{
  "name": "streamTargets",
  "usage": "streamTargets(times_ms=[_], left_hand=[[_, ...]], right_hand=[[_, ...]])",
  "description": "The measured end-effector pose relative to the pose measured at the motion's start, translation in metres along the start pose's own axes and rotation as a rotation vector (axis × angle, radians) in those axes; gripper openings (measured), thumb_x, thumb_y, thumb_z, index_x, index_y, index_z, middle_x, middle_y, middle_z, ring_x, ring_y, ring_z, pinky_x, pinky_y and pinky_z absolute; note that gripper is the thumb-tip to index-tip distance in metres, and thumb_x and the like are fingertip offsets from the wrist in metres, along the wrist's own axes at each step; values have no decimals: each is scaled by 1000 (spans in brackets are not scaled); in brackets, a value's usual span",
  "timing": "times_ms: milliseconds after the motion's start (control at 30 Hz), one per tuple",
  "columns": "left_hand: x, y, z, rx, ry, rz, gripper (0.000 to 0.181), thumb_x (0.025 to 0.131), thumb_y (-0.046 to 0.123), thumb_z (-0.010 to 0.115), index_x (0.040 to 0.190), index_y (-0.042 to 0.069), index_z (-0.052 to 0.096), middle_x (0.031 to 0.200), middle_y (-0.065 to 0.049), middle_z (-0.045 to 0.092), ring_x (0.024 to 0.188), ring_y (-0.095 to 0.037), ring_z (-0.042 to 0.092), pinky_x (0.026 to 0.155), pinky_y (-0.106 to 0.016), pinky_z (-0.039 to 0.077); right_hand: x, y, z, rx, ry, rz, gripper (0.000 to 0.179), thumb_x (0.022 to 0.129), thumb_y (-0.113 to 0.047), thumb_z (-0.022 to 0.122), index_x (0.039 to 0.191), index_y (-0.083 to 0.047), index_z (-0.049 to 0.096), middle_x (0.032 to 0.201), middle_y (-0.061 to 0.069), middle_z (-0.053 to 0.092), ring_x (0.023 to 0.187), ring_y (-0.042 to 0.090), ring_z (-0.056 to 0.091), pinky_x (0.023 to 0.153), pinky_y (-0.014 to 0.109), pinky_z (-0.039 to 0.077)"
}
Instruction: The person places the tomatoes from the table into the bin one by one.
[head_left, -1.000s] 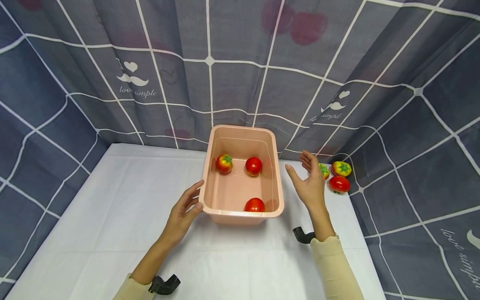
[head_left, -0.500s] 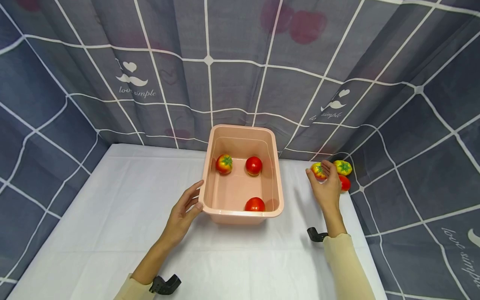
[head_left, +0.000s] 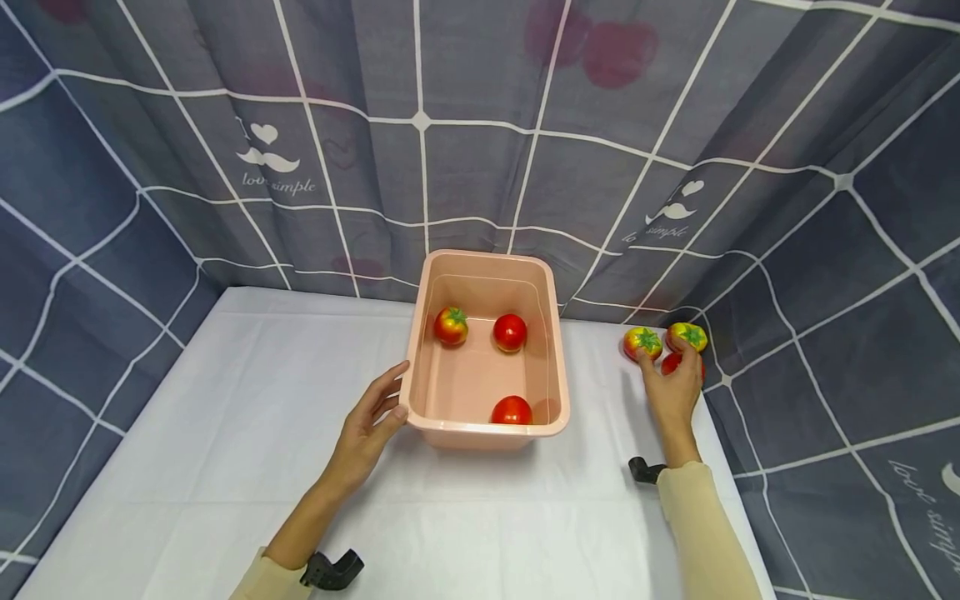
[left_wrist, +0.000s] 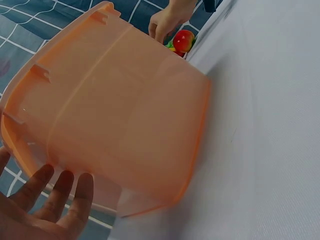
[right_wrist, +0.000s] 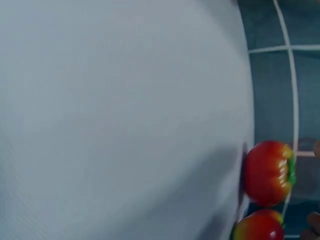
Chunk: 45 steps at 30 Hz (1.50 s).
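My left hand (head_left: 363, 429) touches the left rim of a pink plastic bin (head_left: 487, 429), fingers fairly straight against its wall in the left wrist view. Inside the bin lie two red toy tomatoes (head_left: 510, 332) and a red-and-yellow one with a green leafy top (head_left: 451, 326). At the table's right back corner, my right hand (head_left: 673, 396) reaches down over a red tomato (head_left: 670, 364), thumb and fingers apart, partly hiding it. Its thumb overlaps a red-and-yellow tomato (head_left: 642, 341); its fingertips overlap a yellow-green one (head_left: 688, 335). Fingertips barely show in the right wrist view.
A white cloth covers the table (head_left: 225, 433). Grey checked curtains (head_left: 480, 167) rise along its back and sides, close behind the bin and the corner tomatoes. Black wrist mounts (head_left: 332, 570) sit on both wrists.
My right hand has moved right from beside the bin, passing over the red-and-yellow tomato to the red one. The left hand and the bin have stayed in place.
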<state>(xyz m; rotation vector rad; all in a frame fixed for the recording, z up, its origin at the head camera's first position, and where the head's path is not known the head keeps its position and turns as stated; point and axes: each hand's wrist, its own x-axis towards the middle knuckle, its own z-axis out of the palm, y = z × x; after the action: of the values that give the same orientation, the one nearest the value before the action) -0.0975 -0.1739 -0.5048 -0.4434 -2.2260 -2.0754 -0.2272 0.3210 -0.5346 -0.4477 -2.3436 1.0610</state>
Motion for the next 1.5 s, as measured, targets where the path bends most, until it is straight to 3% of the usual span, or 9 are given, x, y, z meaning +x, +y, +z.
streamTargets(times_ms=[200, 367, 567, 900, 1100, 1500], left_hand=[[2, -2, 1, -15, 2, 14, 61, 110, 4, 55, 167, 18, 39, 149, -15, 54, 130, -12, 63, 100, -21, 60], [0, -1, 1, -16, -1, 8, 61, 110, 4, 55, 168, 18, 38, 149, -8, 54, 131, -9, 63, 100, -22, 60], [0, 1, 1, -11, -5, 3, 61, 111, 6, 55, 168, 21, 38, 150, -5, 53, 133, -8, 62, 101, -22, 60], [0, -1, 1, -18, 1, 11, 61, 111, 4, 54, 168, 19, 38, 152, -31, 48, 132, -9, 63, 101, -20, 59], [1, -1, 0, -15, -2, 10, 61, 111, 4, 54, 168, 19, 39, 150, -18, 53, 131, -10, 63, 101, -22, 60], [0, -1, 0, 0, 3, 7, 61, 111, 5, 55, 168, 20, 39, 149, -9, 54, 132, -14, 62, 101, -21, 60]], right_hand=[[8, 20, 3, -62, 34, 32, 78, 94, -28, 81, 155, -1, 42, 159, 27, 43, 152, 47, 36, 133, 59, 27], [9, 35, 7, -114, 64, 48, 77, 92, -25, 78, 155, 0, 40, 160, 29, 41, 153, 48, 35, 131, 62, 23], [8, 42, 8, -130, 70, 120, 73, 94, -19, 74, 154, 0, 39, 157, 29, 42, 151, 48, 36, 131, 61, 27], [7, 38, 1, -119, 18, 190, 75, 98, -17, 72, 160, -2, 34, 161, 29, 38, 153, 47, 34, 133, 60, 28], [7, 38, 0, -123, 3, 211, 76, 99, -18, 73, 161, -3, 33, 162, 28, 37, 154, 46, 34, 134, 60, 27], [5, 34, -5, -98, 23, 213, 76, 98, -21, 74, 161, -5, 35, 162, 26, 39, 154, 44, 35, 134, 60, 28]])
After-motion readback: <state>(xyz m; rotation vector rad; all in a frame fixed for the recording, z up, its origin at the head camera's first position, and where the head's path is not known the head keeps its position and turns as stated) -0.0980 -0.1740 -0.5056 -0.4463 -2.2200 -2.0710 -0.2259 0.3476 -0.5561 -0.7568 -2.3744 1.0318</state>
